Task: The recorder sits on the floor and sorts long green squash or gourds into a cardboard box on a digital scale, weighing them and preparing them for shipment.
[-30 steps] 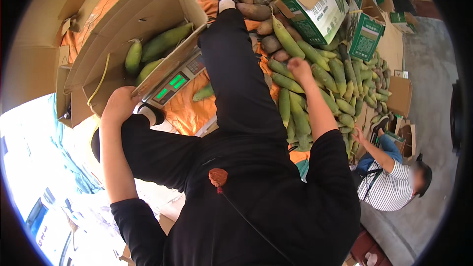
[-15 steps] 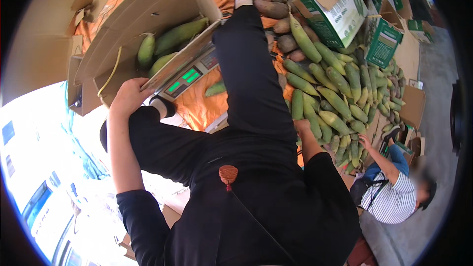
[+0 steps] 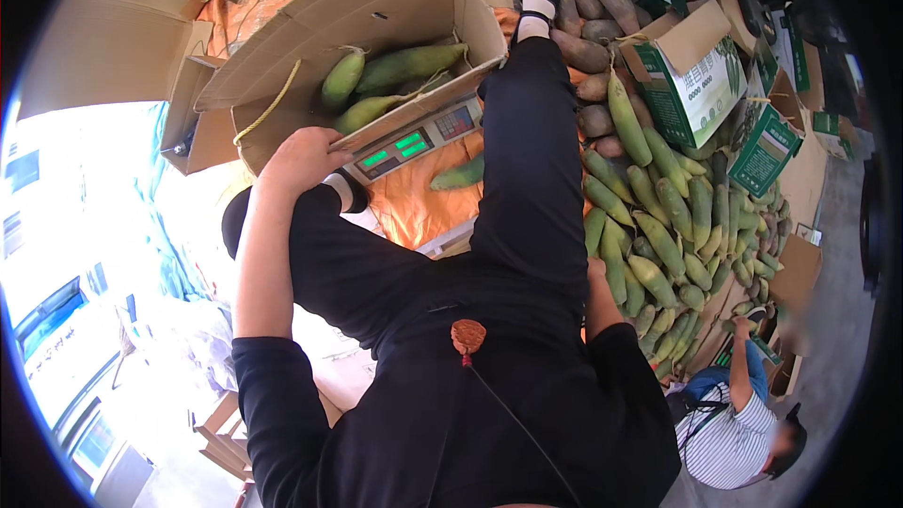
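My left hand [image 3: 303, 162] is closed on the near edge of an open cardboard box [image 3: 324, 33]. In the box lie several green radishes [image 3: 410, 66]. Beside the box's near wall, a scale [image 3: 400, 148] shows lit green digits, and its keypad is at the right. One loose green radish [image 3: 458, 174] rests on the orange sheet [image 3: 404, 209] between my legs. My right hand [image 3: 596, 271] is down beside my right thigh, near the edge of a large radish pile [image 3: 663, 226]. Its fingers are hidden behind the leg, so what it holds cannot be seen.
Brownish-red radishes [image 3: 583, 52] lie around my far foot. Green-and-white cartons [image 3: 691, 85] stand beyond the pile at the right. A person in a striped shirt [image 3: 724, 442] is at the lower right. Bright wrapping and plastic [image 3: 193, 339] fill the left side.
The whole view has shifted, so box, scale and pile appear farther right. My left hand stays on the box edge. The other person's arm has moved away from the pile.
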Motion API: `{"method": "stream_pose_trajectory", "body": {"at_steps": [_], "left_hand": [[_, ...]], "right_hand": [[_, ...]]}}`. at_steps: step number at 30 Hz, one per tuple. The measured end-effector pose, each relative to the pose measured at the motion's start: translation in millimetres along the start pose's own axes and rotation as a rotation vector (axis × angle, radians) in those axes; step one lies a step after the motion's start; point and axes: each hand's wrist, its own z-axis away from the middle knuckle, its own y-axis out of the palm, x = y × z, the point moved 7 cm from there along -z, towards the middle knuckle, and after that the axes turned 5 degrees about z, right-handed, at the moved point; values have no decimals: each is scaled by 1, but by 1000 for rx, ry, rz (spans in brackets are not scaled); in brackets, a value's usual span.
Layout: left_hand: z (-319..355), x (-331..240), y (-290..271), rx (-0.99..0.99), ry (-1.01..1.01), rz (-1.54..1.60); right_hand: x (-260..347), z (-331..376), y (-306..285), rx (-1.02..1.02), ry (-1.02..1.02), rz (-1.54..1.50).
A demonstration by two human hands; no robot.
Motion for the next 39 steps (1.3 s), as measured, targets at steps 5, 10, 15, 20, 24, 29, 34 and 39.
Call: {"method": "stream_pose_trajectory", "body": {"at_steps": [5, 10, 15, 20, 24, 29, 34, 39], "left_hand": [[1, -4, -3, 10, -13, -15], [3, 3, 0, -23, 36, -100], [6, 7, 1, -43, 55, -152], [4, 7, 5, -40, 73, -165], [4, 4, 4, -21, 74, -188], [6, 8, 3, -23, 55, -180], [4, 7, 3, -73, 107, -164], [3, 6, 3, -58, 94, -150]], "right_hand": [[13, 8, 7, 179, 25, -261], [75, 74, 23, 141, -185, -103], [211, 173, 65, -60, -692, 344], [321, 290, 140, 44, -1158, 521], [368, 364, 211, 22, -1571, 808], [372, 424, 320, -65, -1931, 1142], [350, 409, 408, -2, -1963, 1290], [345, 384, 410, 69, -2105, 1042]]}}
